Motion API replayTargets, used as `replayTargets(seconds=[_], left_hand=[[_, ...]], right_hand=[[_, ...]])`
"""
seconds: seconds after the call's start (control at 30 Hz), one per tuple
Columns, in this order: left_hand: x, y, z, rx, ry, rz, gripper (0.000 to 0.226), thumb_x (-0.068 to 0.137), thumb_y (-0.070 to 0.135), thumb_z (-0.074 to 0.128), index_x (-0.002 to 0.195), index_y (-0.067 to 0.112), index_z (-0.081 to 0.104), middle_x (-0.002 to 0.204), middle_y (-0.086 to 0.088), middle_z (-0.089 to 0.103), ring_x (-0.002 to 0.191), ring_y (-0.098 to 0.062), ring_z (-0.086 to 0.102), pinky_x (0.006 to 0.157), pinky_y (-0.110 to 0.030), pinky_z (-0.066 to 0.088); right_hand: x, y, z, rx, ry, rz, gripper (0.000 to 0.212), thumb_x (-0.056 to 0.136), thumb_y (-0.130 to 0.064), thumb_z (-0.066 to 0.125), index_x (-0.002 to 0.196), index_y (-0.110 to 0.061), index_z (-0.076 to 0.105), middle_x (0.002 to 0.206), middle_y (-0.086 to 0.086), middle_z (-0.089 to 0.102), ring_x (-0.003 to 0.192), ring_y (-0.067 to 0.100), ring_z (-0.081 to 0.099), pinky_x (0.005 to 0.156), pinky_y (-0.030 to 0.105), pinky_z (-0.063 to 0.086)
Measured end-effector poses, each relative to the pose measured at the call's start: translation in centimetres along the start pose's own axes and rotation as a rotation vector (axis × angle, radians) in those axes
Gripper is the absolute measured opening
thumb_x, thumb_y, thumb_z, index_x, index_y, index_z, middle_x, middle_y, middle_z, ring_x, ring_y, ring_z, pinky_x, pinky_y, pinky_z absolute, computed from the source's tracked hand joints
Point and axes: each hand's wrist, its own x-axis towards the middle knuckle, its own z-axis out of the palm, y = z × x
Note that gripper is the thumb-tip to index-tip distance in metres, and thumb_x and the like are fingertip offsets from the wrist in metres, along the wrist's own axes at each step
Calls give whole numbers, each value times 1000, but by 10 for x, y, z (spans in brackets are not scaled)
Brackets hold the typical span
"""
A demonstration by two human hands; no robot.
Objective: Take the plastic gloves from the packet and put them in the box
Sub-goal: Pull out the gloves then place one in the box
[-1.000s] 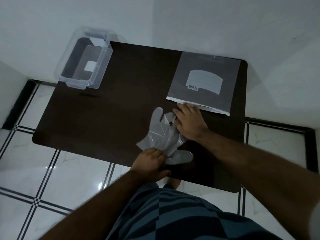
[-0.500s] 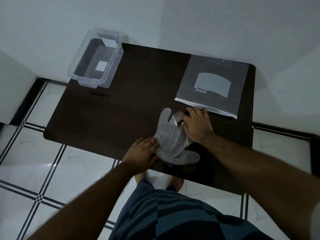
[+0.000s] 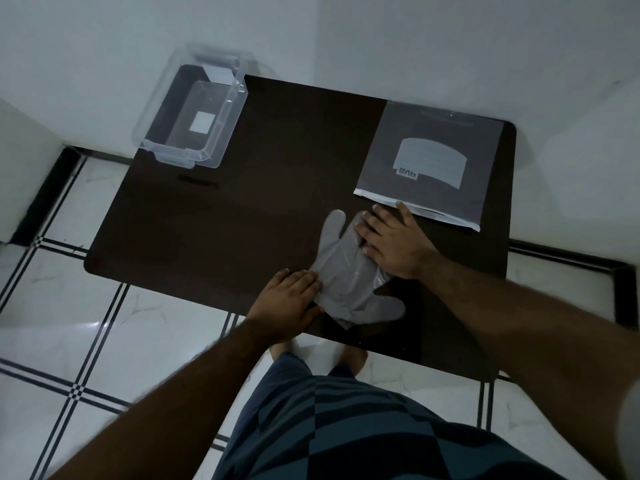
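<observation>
Translucent grey plastic gloves [image 3: 346, 275] lie flat near the front edge of the dark table [image 3: 242, 209], thumb parts sticking out at top left and bottom right. My left hand [image 3: 287, 303] rests palm down on their left edge, fingers pressed onto the plastic. My right hand [image 3: 394, 244] lies flat on their upper right part and pins it to the table; the glove fingers under it are hidden. The grey packet [image 3: 429, 161] lies at the back right, its open white edge just beyond my right hand. The clear plastic box [image 3: 221, 147] stands open at the back left corner.
The table stands against white walls at the back and right. The box overhangs the table's back left corner. White tiled floor with dark lines lies to the left and below. My patterned shorts and feet are at the front edge.
My left hand has slid from the gloves' lower cuff to their left edge and flattened there. The gloves look narrower. My right hand stays on them. The camera has shifted.
</observation>
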Motion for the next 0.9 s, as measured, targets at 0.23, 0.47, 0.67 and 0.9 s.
replayTargets(seconds=[0.23, 0.47, 0.67, 0.9], left_hand=[[-7, -7, -3, -47, 71, 23, 64, 106, 59, 35, 157, 24, 48, 165, -2, 45, 153, -21, 39, 129, -46, 20], [-28, -17, -14, -429, 341, -235, 34, 106, 26, 59, 137, 16, 68, 136, -5, 71, 125, -23, 64, 107, -36, 46], [-42, -40, -21, -795, 334, -524, 21, 102, 14, 67, 120, 20, 77, 114, 4, 76, 106, -13, 70, 98, -38, 58], [-43, -59, -18, -997, 219, -626, 17, 101, 13, 70, 112, 22, 78, 108, 7, 76, 100, -8, 71, 93, -33, 61]], right_hand=[[-9, -14, -6, 121, 139, 130, 65, 109, -57, 28, 163, -21, 37, 174, 8, 29, 163, 31, 20, 131, 60, 9], [-16, -115, -10, 451, 330, 119, 41, 105, -48, 51, 130, -21, 68, 129, 4, 65, 118, 24, 58, 105, 47, 48], [3, -175, -20, 681, 233, 279, 22, 98, -41, 68, 105, -21, 72, 99, 0, 67, 92, 19, 62, 80, 36, 52], [16, -192, -20, 646, 101, 451, 26, 92, -45, 76, 89, -29, 56, 92, -5, 58, 88, 17, 59, 78, 34, 50]])
